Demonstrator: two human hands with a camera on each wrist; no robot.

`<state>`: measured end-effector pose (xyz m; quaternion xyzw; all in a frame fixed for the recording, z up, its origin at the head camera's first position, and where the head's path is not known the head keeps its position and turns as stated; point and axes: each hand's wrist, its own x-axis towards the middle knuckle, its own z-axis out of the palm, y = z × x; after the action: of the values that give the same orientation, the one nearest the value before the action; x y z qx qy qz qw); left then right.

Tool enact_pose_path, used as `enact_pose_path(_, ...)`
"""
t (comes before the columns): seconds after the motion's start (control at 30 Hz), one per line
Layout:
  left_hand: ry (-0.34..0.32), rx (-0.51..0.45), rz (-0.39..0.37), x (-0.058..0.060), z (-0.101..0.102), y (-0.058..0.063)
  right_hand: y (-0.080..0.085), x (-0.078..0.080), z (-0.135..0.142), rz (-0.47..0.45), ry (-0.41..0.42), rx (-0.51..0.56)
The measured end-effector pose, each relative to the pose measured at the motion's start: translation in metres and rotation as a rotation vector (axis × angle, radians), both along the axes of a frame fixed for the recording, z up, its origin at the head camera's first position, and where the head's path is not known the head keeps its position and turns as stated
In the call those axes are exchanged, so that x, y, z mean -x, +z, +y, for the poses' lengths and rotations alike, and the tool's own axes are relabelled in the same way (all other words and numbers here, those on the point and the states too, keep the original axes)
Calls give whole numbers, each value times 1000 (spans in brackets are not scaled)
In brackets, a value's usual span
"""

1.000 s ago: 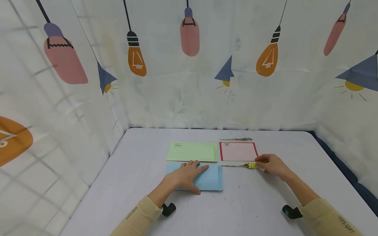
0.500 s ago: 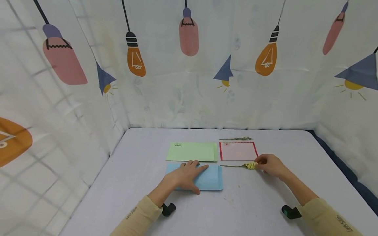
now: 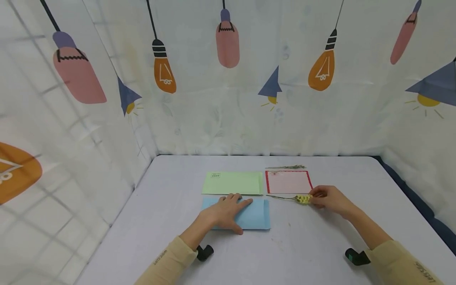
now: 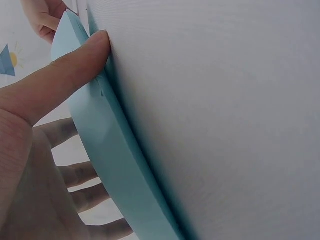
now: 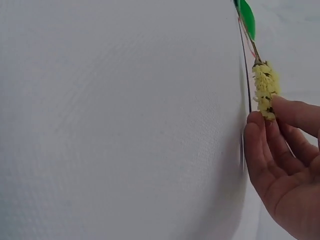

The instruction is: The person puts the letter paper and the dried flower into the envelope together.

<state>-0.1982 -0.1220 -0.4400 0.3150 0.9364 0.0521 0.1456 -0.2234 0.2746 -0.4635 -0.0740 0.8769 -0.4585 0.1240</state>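
My left hand [image 3: 228, 209] lies flat, fingers spread, on a light blue envelope [image 3: 254, 217] on the grey table [image 3: 178, 221]. In the left wrist view the thumb [image 4: 60, 75] rests along the edge of the blue envelope [image 4: 100, 145]. My right hand [image 3: 322, 197] pinches the head of a yellow dried flower sprig [image 3: 303, 198], its thin stem pointing left along the near edge of a pink card with a red border [image 3: 287, 182]. The right wrist view shows my fingertips [image 5: 262, 135] on the yellow flower [image 5: 265, 90], with a green leaf [image 5: 246, 17] further along the stem.
A light green envelope [image 3: 233, 183] lies just beyond the blue one. Another thin dried sprig [image 3: 285, 167] lies behind the pink card. Curtains printed with lamps [image 3: 228, 79] enclose the table on three sides. Bare tabletop stretches to the left, right and front.
My right hand has nudged the flower sprig slightly farther away, so its stem now lies against the pink card's near edge. The left hand has stayed put on the blue envelope.
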Motion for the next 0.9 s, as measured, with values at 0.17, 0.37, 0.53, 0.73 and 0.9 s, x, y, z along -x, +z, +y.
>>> enact_pose_path(0.17, -2, 12, 14, 2, 1, 1, 0, -1, 6, -16, -4, 54)
enact_pose_path(0.37, 5, 16, 1, 3, 2, 0, 0, -2, 14, -57, -21, 88)
enact_pose_path(0.53, 10, 3, -5, 3, 2, -1, 0, -3, 19, -92, -28, 126)
enact_pose_path(0.73, 3, 0, -2, 3, 2, -1, -1, -7, 19, -110, 4, 182)
enact_pose_path(0.9, -5, 0, 1, 4, 1, -1, -1, -8, 15, -101, 31, 182)
